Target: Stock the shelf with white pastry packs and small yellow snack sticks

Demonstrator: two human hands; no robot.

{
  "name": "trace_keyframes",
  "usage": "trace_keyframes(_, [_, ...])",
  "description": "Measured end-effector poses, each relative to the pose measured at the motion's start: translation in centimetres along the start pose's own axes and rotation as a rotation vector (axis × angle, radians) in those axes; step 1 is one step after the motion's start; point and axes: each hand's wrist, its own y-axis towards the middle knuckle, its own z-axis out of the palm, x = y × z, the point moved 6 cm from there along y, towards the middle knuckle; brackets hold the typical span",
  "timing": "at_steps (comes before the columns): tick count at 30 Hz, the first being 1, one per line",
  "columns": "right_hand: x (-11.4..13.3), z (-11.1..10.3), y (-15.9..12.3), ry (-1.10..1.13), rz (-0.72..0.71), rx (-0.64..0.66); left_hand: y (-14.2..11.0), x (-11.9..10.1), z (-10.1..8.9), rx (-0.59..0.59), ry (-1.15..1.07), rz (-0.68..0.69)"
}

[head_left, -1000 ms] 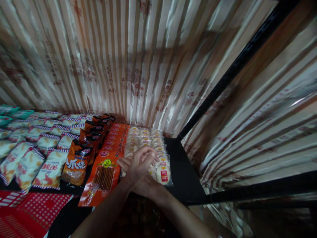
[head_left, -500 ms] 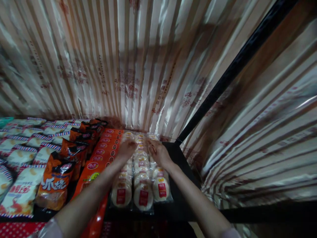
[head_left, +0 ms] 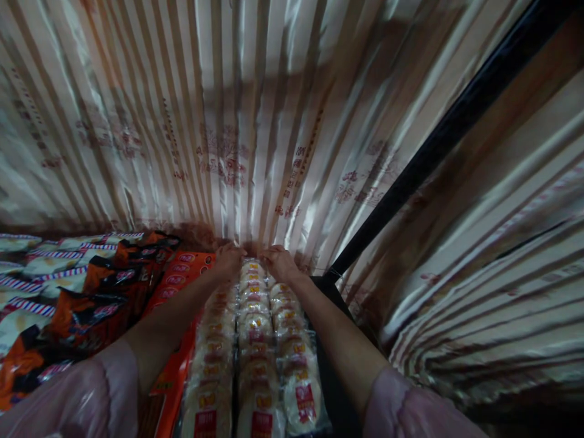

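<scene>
Both arms reach far forward to the back of a black shelf (head_left: 329,292). My left hand (head_left: 228,260) and my right hand (head_left: 279,261) rest with fingers curled on the far end of the rows of clear packs of round white rice crackers (head_left: 255,347), close to the curtain. The two hands are a little apart, each gripping the rearmost packs. The crackers run in three rows from the hands back toward me, between my forearms. My pale pink sleeves show at the bottom.
A striped satin curtain (head_left: 237,134) hangs right behind the shelf. Long orange snack packs (head_left: 180,274) lie left of the crackers, then dark orange bags (head_left: 91,298) and white bags with red-blue stripes (head_left: 27,267). A black post (head_left: 433,152) rises at the right.
My hands, clasped together at the near end of the cracker rows a second ago, have separated and slid to the far end by the curtain. The view has moved closer and lower.
</scene>
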Motion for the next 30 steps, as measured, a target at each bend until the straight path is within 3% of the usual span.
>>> trace_keyframes(5, [-0.5, 0.5, 1.0, -0.091, 0.035, 0.073, 1.0, -0.4, 0.6, 0.133, 0.035, 0.021])
trace_keyframes(11, [-0.6, 0.9, 1.5, -0.077, 0.070, 0.111, 1.8, -0.4, 1.0, 0.142, 0.020, 0.029])
trace_keyframes(14, [-0.8, 1.2, 1.7, -0.040, 0.089, 0.101, 2.1, -0.2, 1.1, 0.133, -0.006, -0.041])
trace_keyframes(17, [-1.0, 1.2, 1.6, 0.006, 0.114, 0.080, 2.2, 0.0, 1.0, 0.088, -0.036, -0.093])
trace_keyframes(22, [-1.3, 1.1, 1.3, 0.040, 0.151, 0.046, 2.1, -0.1, 0.9, 0.038, -0.089, -0.035])
trace_keyframes(30, [-0.4, 0.2, 0.3, 0.147, 0.045, -0.124, 2.0, -0.3, 0.9, 0.005, -0.129, 0.043])
